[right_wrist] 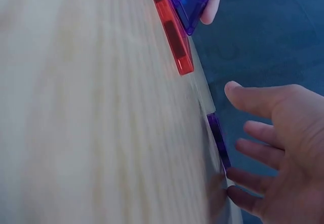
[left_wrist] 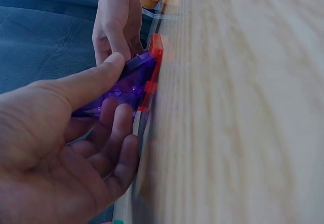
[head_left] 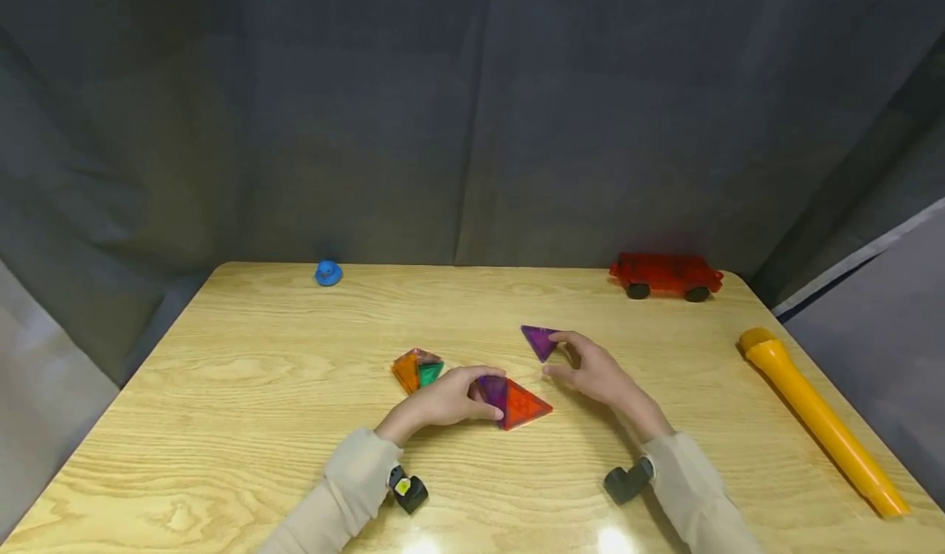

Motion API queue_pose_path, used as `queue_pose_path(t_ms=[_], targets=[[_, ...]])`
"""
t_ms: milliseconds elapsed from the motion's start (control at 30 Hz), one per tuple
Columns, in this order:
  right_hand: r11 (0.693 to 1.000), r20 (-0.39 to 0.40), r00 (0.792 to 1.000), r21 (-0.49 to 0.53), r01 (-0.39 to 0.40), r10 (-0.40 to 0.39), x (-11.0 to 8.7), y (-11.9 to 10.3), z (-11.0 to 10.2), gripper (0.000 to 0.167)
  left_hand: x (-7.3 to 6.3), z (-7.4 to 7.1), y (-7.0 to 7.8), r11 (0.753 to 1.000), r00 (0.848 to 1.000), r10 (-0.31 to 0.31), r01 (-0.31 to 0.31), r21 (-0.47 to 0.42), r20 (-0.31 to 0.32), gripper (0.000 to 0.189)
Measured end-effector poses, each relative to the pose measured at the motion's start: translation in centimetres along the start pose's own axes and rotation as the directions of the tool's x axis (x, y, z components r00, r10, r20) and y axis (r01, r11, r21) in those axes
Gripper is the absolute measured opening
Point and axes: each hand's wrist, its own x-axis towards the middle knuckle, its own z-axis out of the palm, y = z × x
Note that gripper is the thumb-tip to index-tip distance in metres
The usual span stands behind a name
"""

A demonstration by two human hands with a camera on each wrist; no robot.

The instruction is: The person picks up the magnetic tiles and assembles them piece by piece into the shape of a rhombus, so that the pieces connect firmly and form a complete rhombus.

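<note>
My left hand (head_left: 450,396) pinches a purple translucent triangular tile (head_left: 492,391) between thumb and fingers. That tile stands tilted against a red-orange triangular tile (head_left: 526,405) lying flat on the table; in the left wrist view their edges meet. A second purple triangular tile (head_left: 537,341) lies flat farther back. Beside it is my right hand (head_left: 594,369), thumb and fingers apart with nothing gripped. Its fingertips reach the tile's right corner; whether they touch it I cannot tell. The right wrist view shows this purple tile (right_wrist: 218,140) edge-on.
Left of my left hand lie an orange tile (head_left: 406,371) and a green tile (head_left: 430,372), partly hidden by the hand. A blue duck (head_left: 328,273) and a red toy car (head_left: 667,277) stand at the back edge. A yellow flashlight-shaped object (head_left: 823,423) lies along the right side.
</note>
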Motion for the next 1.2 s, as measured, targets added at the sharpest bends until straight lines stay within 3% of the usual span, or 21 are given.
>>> queue_pose_path(t_ms=[167,533,967,1200], targets=[[1.000,-0.046,0.999,-0.001,-0.004,0.004,1.2,0.3,0.2,0.061,0.0,0.0,0.0,1.000,1.000,0.000,0.000,-0.004,-0.006,0.058],[0.995,-0.048,0.997,-0.085,-0.057,0.053,2.8,1.4,0.6,0.066,0.2,0.1,-0.3,1.000,1.000,-0.024,0.024,-0.006,-0.008,0.059],[0.990,-0.043,0.990,-0.024,-0.136,0.135,3.1,0.8,0.5,0.071,0.4,0.1,-0.3,1.000,1.000,-0.027,0.027,0.003,-0.003,0.059],[0.991,-0.067,0.989,0.018,-0.134,0.135,2.9,0.4,0.8,0.078,0.3,0.1,-0.4,0.999,0.999,-0.033,0.033,0.008,-0.012,0.059]])
